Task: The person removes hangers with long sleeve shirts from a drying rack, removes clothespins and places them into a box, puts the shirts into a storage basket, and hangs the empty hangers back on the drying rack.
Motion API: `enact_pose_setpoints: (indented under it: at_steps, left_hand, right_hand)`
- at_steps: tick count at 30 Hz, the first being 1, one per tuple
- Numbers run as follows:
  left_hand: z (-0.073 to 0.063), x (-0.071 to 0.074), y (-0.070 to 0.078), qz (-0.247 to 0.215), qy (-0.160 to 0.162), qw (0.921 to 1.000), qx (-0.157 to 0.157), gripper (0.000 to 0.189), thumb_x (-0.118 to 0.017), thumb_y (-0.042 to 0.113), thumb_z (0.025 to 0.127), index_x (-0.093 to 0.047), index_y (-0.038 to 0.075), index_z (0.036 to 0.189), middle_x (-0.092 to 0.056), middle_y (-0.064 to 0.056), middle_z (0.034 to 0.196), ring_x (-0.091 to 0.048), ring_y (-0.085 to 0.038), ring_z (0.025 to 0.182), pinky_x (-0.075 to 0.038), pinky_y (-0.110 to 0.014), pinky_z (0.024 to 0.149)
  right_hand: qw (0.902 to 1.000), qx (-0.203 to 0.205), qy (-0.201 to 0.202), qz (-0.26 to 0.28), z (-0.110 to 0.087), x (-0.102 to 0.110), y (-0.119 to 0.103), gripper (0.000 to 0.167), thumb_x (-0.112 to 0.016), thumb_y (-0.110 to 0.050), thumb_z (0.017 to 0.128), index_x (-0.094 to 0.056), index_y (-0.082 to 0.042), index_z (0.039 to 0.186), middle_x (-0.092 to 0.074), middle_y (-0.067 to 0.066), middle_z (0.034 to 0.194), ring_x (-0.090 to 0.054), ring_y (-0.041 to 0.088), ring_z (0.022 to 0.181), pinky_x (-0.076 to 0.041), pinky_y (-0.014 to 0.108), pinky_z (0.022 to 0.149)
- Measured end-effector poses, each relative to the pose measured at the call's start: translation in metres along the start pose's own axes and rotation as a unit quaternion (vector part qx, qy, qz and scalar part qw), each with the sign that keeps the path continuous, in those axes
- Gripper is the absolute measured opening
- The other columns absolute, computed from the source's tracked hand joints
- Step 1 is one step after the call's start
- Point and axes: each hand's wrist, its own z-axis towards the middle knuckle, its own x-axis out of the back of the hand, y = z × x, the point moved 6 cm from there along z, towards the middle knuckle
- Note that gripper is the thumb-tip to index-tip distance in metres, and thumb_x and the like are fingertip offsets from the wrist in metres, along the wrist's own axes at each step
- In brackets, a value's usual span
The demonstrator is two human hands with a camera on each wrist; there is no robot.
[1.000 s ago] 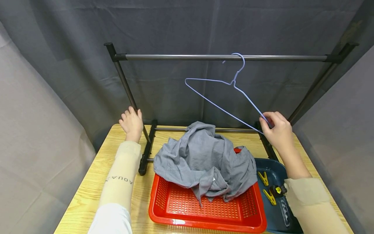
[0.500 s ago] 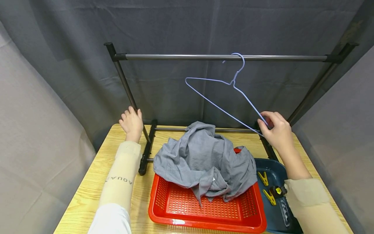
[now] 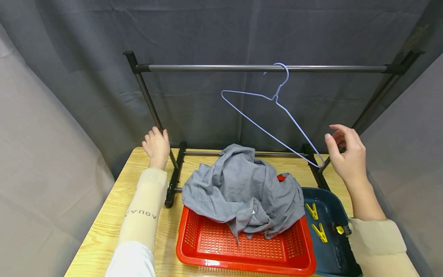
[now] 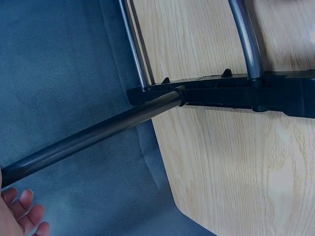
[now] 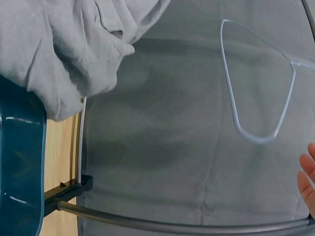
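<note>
A lilac wire hanger (image 3: pixel 249 122) hangs by its hook from the top bar of a clothes rack (image 3: pixel 214 68), tilted with its right end low. My right hand (image 3: pixel 349 154) is to the right of that end, apart from it, with relaxed fingers holding nothing. In the right wrist view the hand's fingertips (image 5: pixel 307 182) show at the edge, below the hanger (image 5: pixel 231 88). My left hand (image 3: pixel 156 148) lies against the rack's left post, its fingers spread to one side and thumb to the other. Loose fingers (image 4: pixel 24 204) show beside the post (image 4: pixel 93 140) in the left wrist view.
Crumpled grey cloth (image 3: pixel 238 188) lies over a red perforated basket (image 3: pixel 242 267) at the table's front. Right of it a dark blue tray (image 3: pixel 320 192) holds yellow clips (image 3: pixel 312 211) and a black-and-yellow item (image 3: pixel 340 229). Grey curtains (image 3: pixel 194 30) stand behind and beside the wooden table (image 3: pixel 114 215).
My right hand has let go of the hanger's right end and moved right, away from it. That end now hangs slightly lower. The left hand stays at the post.
</note>
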Motion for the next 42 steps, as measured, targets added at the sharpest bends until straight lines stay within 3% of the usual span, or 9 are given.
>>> enact_pose_setpoints:
  at_steps: [7, 11, 19, 23, 26, 30, 34, 38, 42]
  left_hand:
    - [0.001, -0.001, -0.004, -0.014, 0.006, 0.9998, -0.012, 0.053, -0.031, 0.043, 0.097, -0.042, -0.001, 0.124, -0.053, -0.023, 0.115, -0.047, -0.04, 0.105, -0.035, -0.051, 0.084]
    - [-0.001, -0.002, -0.004, -0.045, 0.005, 0.9989, -0.011, 0.054, -0.033, 0.045, 0.096, -0.041, 0.0, 0.126, -0.051, -0.023, 0.118, -0.046, -0.04, 0.107, -0.034, -0.052, 0.086]
    - [-0.013, 0.001, 0.002, -0.096, 0.08, 0.9916, -0.035, 0.045, -0.039, 0.04, 0.095, -0.043, -0.001, 0.114, -0.047, -0.02, 0.11, -0.045, -0.038, 0.1, -0.036, -0.049, 0.082]
    - [-0.023, 0.002, 0.011, -0.118, 0.12, 0.9816, -0.089, 0.032, -0.042, 0.031, 0.094, -0.046, 0.0, 0.1, -0.046, -0.016, 0.096, -0.044, -0.035, 0.089, -0.035, -0.046, 0.077]
    - [-0.029, -0.001, 0.021, -0.124, 0.116, 0.9763, -0.134, 0.028, -0.042, 0.027, 0.093, -0.049, 0.001, 0.094, -0.048, -0.015, 0.091, -0.045, -0.033, 0.085, -0.035, -0.045, 0.075]
    - [-0.037, -0.015, 0.038, -0.116, 0.043, 0.9763, -0.177, 0.026, -0.042, 0.027, 0.092, -0.052, 0.003, 0.093, -0.052, -0.012, 0.086, -0.049, -0.031, 0.083, -0.038, -0.044, 0.074]
    - [-0.047, -0.035, 0.056, -0.104, -0.1, 0.9642, -0.222, 0.026, -0.044, 0.029, 0.093, -0.053, 0.007, 0.103, -0.058, -0.009, 0.086, -0.055, -0.027, 0.081, -0.042, -0.043, 0.075]
    - [-0.061, -0.051, 0.071, -0.081, -0.23, 0.939, -0.242, 0.035, -0.039, 0.038, 0.095, -0.054, 0.011, 0.11, -0.06, -0.008, 0.098, -0.058, -0.025, 0.089, -0.045, -0.042, 0.075]
    - [-0.074, -0.059, 0.08, -0.053, -0.303, 0.9196, -0.244, 0.049, -0.029, 0.046, 0.096, -0.053, 0.011, 0.12, -0.058, -0.01, 0.116, -0.055, -0.028, 0.106, -0.043, -0.044, 0.086]
  right_hand:
    - [0.9946, -0.081, 0.065, 0.007, -0.007, 0.017, 0.028, 0.027, -0.053, -0.008, 0.085, -0.06, 0.001, 0.11, -0.046, -0.022, 0.082, -0.042, -0.013, 0.073, -0.033, 0.011, 0.068]
    - [0.9867, -0.151, 0.059, -0.012, -0.016, 0.016, 0.049, 0.029, -0.052, -0.009, 0.085, -0.058, 0.0, 0.112, -0.044, -0.023, 0.077, -0.041, -0.011, 0.069, -0.032, 0.012, 0.066]
    - [0.9526, -0.281, -0.083, -0.081, -0.043, -0.012, 0.091, 0.042, -0.052, -0.015, 0.087, -0.044, -0.004, 0.127, -0.054, 0.009, 0.094, -0.036, -0.012, 0.066, -0.034, 0.027, 0.064]
    - [0.9435, -0.289, -0.143, -0.075, -0.055, -0.031, 0.101, 0.044, -0.051, -0.013, 0.087, -0.041, 0.001, 0.128, -0.052, 0.019, 0.101, -0.041, -0.004, 0.067, -0.036, 0.028, 0.061]
    - [0.9419, -0.276, -0.179, -0.067, -0.061, -0.047, 0.103, 0.043, -0.052, -0.012, 0.087, -0.039, 0.006, 0.125, -0.052, 0.024, 0.099, -0.051, 0.015, 0.073, -0.037, 0.031, 0.062]
    - [0.9403, -0.253, -0.223, -0.044, -0.07, -0.067, 0.1, 0.044, -0.054, -0.013, 0.087, -0.038, 0.011, 0.12, -0.053, 0.03, 0.097, -0.054, 0.039, 0.085, -0.039, 0.038, 0.067]
    - [0.9317, -0.247, -0.266, -0.012, -0.078, -0.087, 0.095, 0.043, -0.053, -0.014, 0.087, -0.04, 0.011, 0.119, -0.051, 0.031, 0.098, -0.052, 0.041, 0.087, -0.04, 0.041, 0.07]
    - [0.9083, -0.262, -0.325, 0.014, -0.085, -0.104, 0.091, 0.048, -0.049, -0.02, 0.092, -0.034, 0.01, 0.125, -0.048, 0.031, 0.105, -0.05, 0.042, 0.093, -0.042, 0.042, 0.072]
    - [0.8716, -0.296, -0.39, 0.027, -0.093, -0.117, 0.087, 0.055, -0.044, -0.033, 0.094, -0.03, 0.005, 0.132, -0.045, 0.031, 0.116, -0.047, 0.041, 0.103, -0.042, 0.04, 0.075]
